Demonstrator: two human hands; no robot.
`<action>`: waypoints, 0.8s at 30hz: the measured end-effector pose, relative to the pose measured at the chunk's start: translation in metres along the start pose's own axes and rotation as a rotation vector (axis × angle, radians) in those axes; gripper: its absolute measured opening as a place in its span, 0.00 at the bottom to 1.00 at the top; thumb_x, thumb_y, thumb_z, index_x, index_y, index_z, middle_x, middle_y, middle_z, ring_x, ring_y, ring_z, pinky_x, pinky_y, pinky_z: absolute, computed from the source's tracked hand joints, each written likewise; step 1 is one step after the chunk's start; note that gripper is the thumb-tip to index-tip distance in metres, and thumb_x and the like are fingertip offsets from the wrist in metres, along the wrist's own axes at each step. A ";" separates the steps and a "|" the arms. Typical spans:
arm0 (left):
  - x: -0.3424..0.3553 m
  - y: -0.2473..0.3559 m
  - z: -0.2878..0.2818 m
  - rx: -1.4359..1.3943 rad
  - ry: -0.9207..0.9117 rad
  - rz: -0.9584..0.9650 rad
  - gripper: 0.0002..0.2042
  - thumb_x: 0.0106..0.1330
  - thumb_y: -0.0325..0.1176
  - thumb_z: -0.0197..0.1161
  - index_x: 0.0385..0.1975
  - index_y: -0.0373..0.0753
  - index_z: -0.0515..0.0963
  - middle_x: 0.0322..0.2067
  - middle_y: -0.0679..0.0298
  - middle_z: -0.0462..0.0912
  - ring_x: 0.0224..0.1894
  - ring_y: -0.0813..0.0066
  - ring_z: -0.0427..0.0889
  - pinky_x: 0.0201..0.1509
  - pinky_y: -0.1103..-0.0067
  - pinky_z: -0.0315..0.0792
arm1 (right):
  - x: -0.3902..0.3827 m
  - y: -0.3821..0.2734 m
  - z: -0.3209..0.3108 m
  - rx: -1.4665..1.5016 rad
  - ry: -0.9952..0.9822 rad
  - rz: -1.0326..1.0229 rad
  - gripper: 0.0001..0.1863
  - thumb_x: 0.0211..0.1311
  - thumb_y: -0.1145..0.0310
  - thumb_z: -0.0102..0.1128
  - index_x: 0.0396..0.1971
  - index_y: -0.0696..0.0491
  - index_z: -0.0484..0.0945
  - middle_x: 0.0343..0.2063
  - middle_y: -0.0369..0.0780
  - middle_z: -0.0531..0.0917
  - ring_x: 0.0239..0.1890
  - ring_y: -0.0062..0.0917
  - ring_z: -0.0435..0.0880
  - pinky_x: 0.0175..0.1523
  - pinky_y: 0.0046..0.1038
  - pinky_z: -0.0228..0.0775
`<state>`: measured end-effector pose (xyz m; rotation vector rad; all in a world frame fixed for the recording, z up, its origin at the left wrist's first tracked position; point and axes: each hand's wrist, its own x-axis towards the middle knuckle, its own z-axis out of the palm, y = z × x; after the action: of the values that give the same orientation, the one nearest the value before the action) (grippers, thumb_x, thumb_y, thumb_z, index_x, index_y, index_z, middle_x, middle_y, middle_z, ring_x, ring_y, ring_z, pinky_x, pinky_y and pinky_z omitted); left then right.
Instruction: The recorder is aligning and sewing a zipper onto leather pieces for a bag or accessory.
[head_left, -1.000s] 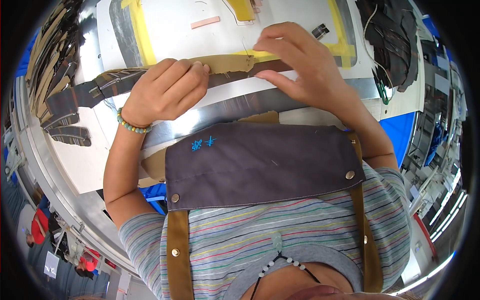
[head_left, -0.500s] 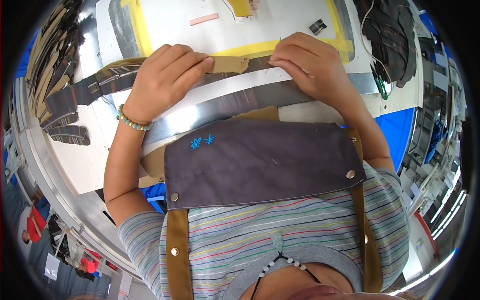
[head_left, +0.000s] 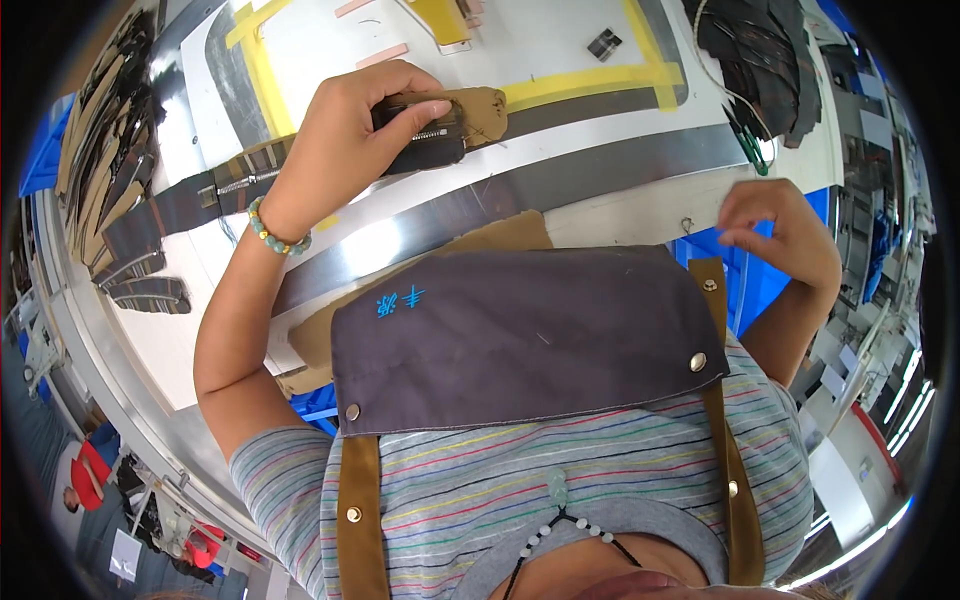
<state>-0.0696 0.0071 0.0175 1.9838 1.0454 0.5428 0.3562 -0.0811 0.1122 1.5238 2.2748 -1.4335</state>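
My left hand [head_left: 365,125] is closed on a dark fabric piece [head_left: 430,150] with a short zipper row along its fold. A tan flap [head_left: 485,112] sticks out to the right of it. From behind my left wrist a chain of dark striped zippered strips [head_left: 150,215] trails left, its lower end folded on the table. My right hand [head_left: 775,225] hangs beyond the table's front right edge, above a blue crate [head_left: 735,275]. Its fingers are loosely bent with a gap to the thumb, and I see nothing in them.
A white work board [head_left: 540,35] with yellow tape [head_left: 590,82] lies ahead. A metal strip [head_left: 600,170] runs along its near side. Stacks of dark and tan pieces [head_left: 100,130] lie left, more dark pieces [head_left: 760,70] right. Green-handled snips [head_left: 755,150] hang by a cord.
My right hand has left the strip and swung right, off the table edge. My left hand has shifted slightly right, and the strip is now folded up in it.
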 end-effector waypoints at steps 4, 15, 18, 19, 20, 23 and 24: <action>0.000 0.004 0.004 -0.073 -0.007 -0.059 0.08 0.72 0.29 0.67 0.43 0.31 0.84 0.33 0.66 0.89 0.35 0.87 0.81 0.40 0.84 0.74 | 0.048 -0.006 0.026 0.009 0.320 -0.204 0.07 0.57 0.72 0.71 0.34 0.56 0.86 0.30 0.37 0.87 0.30 0.24 0.83 0.35 0.26 0.72; 0.005 -0.006 0.017 -0.145 0.013 -0.039 0.07 0.72 0.29 0.67 0.41 0.31 0.83 0.30 0.69 0.87 0.33 0.89 0.78 0.38 0.86 0.73 | 0.170 -0.058 0.094 0.356 0.613 -0.171 0.12 0.63 0.68 0.71 0.42 0.58 0.87 0.34 0.39 0.90 0.36 0.19 0.89 0.45 0.22 0.81; 0.005 -0.006 0.018 -0.116 0.025 -0.010 0.07 0.72 0.29 0.67 0.40 0.31 0.83 0.30 0.69 0.87 0.33 0.89 0.79 0.39 0.86 0.73 | 0.175 -0.052 0.098 0.353 0.680 -0.200 0.12 0.64 0.69 0.70 0.43 0.59 0.87 0.32 0.38 0.90 0.33 0.17 0.88 0.41 0.20 0.80; 0.005 -0.008 0.018 -0.122 0.026 -0.016 0.07 0.72 0.29 0.67 0.40 0.31 0.83 0.30 0.69 0.87 0.33 0.89 0.79 0.39 0.86 0.73 | 0.174 -0.052 0.097 0.395 0.645 -0.164 0.12 0.65 0.72 0.69 0.45 0.61 0.86 0.33 0.38 0.90 0.36 0.17 0.88 0.43 0.20 0.81; 0.005 -0.009 0.017 -0.089 0.018 -0.029 0.07 0.72 0.29 0.67 0.40 0.31 0.83 0.31 0.68 0.88 0.33 0.89 0.79 0.39 0.86 0.73 | 0.173 -0.051 0.096 0.436 0.610 -0.126 0.11 0.67 0.74 0.67 0.46 0.62 0.85 0.35 0.39 0.90 0.39 0.17 0.89 0.44 0.19 0.81; 0.004 -0.010 0.019 -0.090 0.027 -0.036 0.07 0.72 0.29 0.67 0.40 0.31 0.84 0.31 0.68 0.88 0.33 0.89 0.80 0.40 0.85 0.74 | 0.172 -0.044 0.092 0.447 0.610 -0.115 0.11 0.67 0.74 0.67 0.46 0.64 0.85 0.35 0.38 0.89 0.39 0.18 0.89 0.45 0.19 0.81; 0.004 -0.009 0.020 -0.127 0.038 -0.033 0.07 0.72 0.29 0.67 0.40 0.30 0.84 0.31 0.68 0.88 0.34 0.88 0.80 0.40 0.85 0.74 | 0.173 -0.043 0.094 0.448 0.610 -0.115 0.11 0.67 0.74 0.67 0.46 0.64 0.85 0.35 0.38 0.89 0.39 0.18 0.89 0.45 0.19 0.81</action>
<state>-0.0584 0.0047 -0.0017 1.8489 1.0395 0.6160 0.1961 -0.0299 0.0013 2.2590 2.4879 -1.7993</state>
